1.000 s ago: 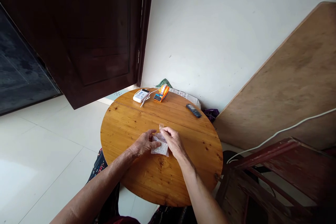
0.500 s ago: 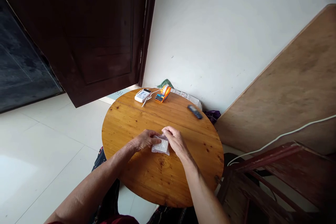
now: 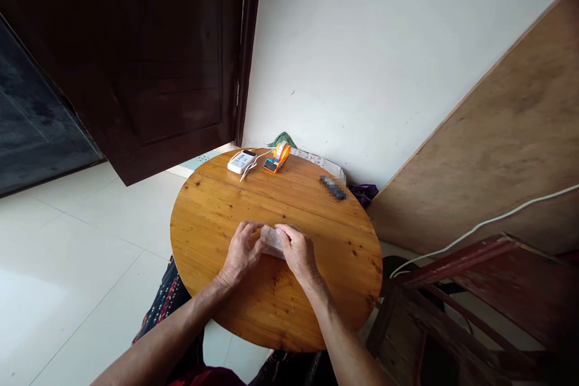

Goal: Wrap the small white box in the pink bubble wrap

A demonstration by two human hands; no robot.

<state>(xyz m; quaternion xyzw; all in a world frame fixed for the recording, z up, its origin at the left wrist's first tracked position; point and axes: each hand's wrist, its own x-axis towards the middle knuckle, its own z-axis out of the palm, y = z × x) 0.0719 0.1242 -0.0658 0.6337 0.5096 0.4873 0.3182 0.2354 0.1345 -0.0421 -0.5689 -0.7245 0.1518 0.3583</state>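
Holding a small clear pack (image 3: 271,242) between the left hand (image 3: 242,254) and the right hand (image 3: 298,253), near the middle of the round table (image 3: 201,211) (touching the wood or just above it, cannot tell). In the left hand, half curled: the pack's left side, with the thumb near and the fingertips at the far edge. In the right hand, pinched narrow: the pack's far right corner. Different from one second ago: then pressed from on top by the left thumb, with a loose end poking out past the right fingertips; now gripped from two sides, and no loose end in sight. Maybe folded over, maybe just hidden by fingers, but likely a steadier hold. Past the left hand, well apart: a white box (image 3: 239,161) with a white cord (image 3: 251,165). Beside that, past both hands: orange tape (image 3: 281,158). Past the right hand and off to its right: a dark stick (image 3: 332,187), too blurred to name. Low down, right of the right hand: a red chair (image 3: 474,277).
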